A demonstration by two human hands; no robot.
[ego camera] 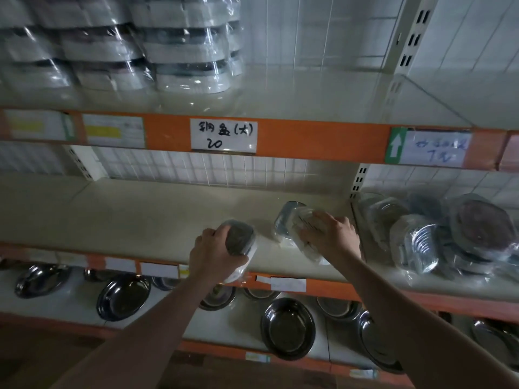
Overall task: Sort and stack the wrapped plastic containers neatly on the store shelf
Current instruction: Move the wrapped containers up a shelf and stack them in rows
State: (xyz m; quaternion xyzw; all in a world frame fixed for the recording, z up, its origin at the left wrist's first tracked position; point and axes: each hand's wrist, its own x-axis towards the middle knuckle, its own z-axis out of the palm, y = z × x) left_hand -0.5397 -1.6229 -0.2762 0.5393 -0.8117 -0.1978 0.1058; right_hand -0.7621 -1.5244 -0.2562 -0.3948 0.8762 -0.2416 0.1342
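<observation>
The left hand [216,255] is gripping a dark container [240,240] at the shelf [140,214] edge, seemingly for stacking; the right hand [332,234] is lying flat, fingers fairly straight, steadying a tilted container [303,220].

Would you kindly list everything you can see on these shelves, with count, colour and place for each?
Wrapped white tubs: several stacks, white with dark bands, top shelf, left.
Handwritten label: one, white, on the orange rail of the top shelf.
Arrow label: one, green and white, same rail, right.
Dark-lidded container: one, clear with dark lid, middle shelf front, in the left hand.
Clear containers: two or so, wrapped, middle shelf, under the right hand.
Wrapped container pile: many, clear and dark, middle shelf, right.
Steel bowls: many, silver, bottom shelf.
Left hand: grips the dark-lidded container.
Right hand: rests on the clear containers.
</observation>
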